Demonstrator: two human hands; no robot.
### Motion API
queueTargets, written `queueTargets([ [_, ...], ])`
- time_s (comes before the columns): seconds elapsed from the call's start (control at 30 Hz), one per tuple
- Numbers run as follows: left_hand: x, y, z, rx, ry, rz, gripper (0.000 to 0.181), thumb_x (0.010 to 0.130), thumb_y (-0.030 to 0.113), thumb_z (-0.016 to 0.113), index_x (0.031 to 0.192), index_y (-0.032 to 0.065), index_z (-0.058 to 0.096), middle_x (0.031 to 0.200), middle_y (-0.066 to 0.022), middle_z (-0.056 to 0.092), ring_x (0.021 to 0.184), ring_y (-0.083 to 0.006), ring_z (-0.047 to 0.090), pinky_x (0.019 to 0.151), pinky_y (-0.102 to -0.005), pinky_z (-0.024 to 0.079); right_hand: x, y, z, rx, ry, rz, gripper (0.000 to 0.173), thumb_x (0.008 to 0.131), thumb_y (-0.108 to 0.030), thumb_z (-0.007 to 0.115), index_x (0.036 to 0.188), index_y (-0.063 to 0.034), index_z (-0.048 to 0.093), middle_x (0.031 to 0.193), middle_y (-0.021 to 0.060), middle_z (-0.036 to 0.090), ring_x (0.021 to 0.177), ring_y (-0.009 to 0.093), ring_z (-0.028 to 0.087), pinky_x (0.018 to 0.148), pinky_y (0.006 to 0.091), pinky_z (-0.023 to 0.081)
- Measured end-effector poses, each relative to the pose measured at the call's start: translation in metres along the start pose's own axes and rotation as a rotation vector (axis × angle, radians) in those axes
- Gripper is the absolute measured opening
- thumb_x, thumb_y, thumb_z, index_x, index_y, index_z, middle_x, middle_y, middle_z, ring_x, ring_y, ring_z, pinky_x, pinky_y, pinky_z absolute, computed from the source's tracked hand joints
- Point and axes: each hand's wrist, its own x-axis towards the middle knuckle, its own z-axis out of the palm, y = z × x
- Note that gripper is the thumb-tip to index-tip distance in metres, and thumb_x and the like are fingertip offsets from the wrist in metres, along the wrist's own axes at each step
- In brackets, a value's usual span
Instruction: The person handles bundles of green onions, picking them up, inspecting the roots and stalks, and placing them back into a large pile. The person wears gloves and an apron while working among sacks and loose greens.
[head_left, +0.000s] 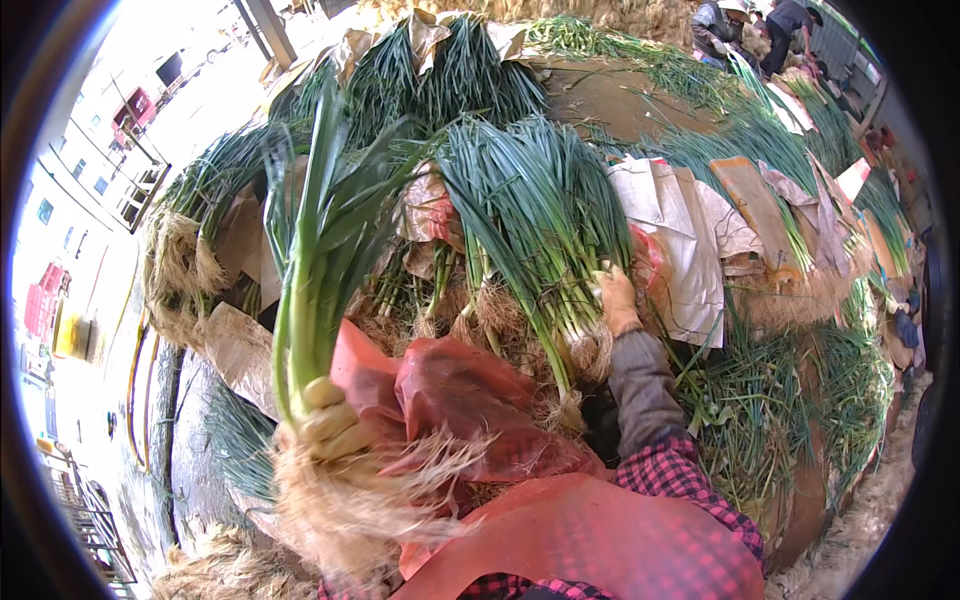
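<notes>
My left hand (330, 420), in a yellowish glove, is closed around the white stems of a few scallions (304, 315), held upright close to the camera. Their pale stringy roots (352, 495) hang below the fist and look blurred. Farther forward my right hand (619, 296), in a similar glove, rests against the right side of a large scallion pile (536, 217). Its fingers meet the stems just above the roots; whether they grip any is hidden. A translucent red plastic apron (570, 532) covers my lap, and red sheeting (457, 390) bunches up before the pile.
Folded pale sacks (679, 240) lie right of the pile. More scallion bundles (450, 75) stand behind, and others (217, 180) lie at left. Loose leaves (750, 420) cover the ground at right. Two people (787, 30) bend over at the far right. Trimmed roots (225, 562) heap at lower left.
</notes>
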Motion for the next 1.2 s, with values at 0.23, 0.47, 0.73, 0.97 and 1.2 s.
queueTargets([
  [0.23, 0.034, -0.017, 0.017, 0.287, -0.022, 0.184, 0.069, 0.08, 0.016, 0.07, 0.14, -0.0067, 0.045, 0.111, -0.0131, 0.06, 0.094, -0.025, 0.06, 0.082, -0.0351, 0.056, -0.19, -0.105, 0.008, -0.305, -0.048, -0.323, 0.039, 0.102, -0.013, 0.058, 0.14, -0.0048, 0.054, 0.132, 0.013, 0.062, 0.11, 0.02, 0.063, 0.093, 0.032, 0.053],
  [0.47, 0.042, -0.098, -0.081, 0.248, 0.438, -0.326, 0.059, 0.088, 0.017, 0.063, 0.141, -0.0057, 0.048, 0.128, -0.0186, 0.063, 0.115, -0.0269, 0.063, 0.1, -0.0413, 0.053, -0.31, -0.183, 0.003, 0.065, -0.597, -0.17, 0.02, 0.105, -0.019, 0.055, 0.107, -0.0032, 0.068, 0.098, 0.0052, 0.072, 0.077, 0.009, 0.065, 0.063, 0.0224, 0.052],
  [0.73, 0.054, -0.104, -0.072, 0.173, 0.331, -0.281, 0.05, 0.097, 0.014, 0.058, 0.143, -0.0052, 0.048, 0.129, -0.0169, 0.065, 0.117, -0.026, 0.064, 0.104, -0.0382, 0.051, -0.336, -0.162, 0.012, -0.155, -0.884, -0.594, 0.01, 0.096, -0.01, 0.066, 0.103, -0.0044, 0.07, 0.094, 0.0108, 0.072, 0.086, 0.026, 0.07, 0.075, 0.0353, 0.056],
  [0.97, 0.01, -0.04, 0.015, -0.1, 0.051, -0.099, 0.05, 0.085, 0.005, 0.06, 0.133, -0.0039, 0.051, 0.107, -0.0127, 0.061, 0.099, -0.0241, 0.06, 0.09, -0.0393, 0.052, -0.315, -0.175, -0.003, -0.378, -0.278, -0.516, 0.065, 0.091, 0.001, 0.066, 0.151, -0.0065, 0.042, 0.127, 0.0128, 0.058, 0.095, 0.019, 0.062, 0.08, 0.0298, 0.054],
  [1.2, -0.013, -0.035, -0.007, -0.112, 0.002, -0.065, 0.056, 0.084, 0.008, 0.065, 0.135, -0.0067, 0.047, 0.103, -0.0111, 0.056, 0.098, -0.025, 0.055, 0.089, -0.0338, 0.048, -0.335, -0.141, 0.063, -0.039, -0.954, -0.41, 0.027, 0.095, 0.0, 0.062, 0.12, -0.0071, 0.069, 0.103, 0.0082, 0.072, 0.092, 0.015, 0.067, 0.082, 0.0284, 0.055],
])
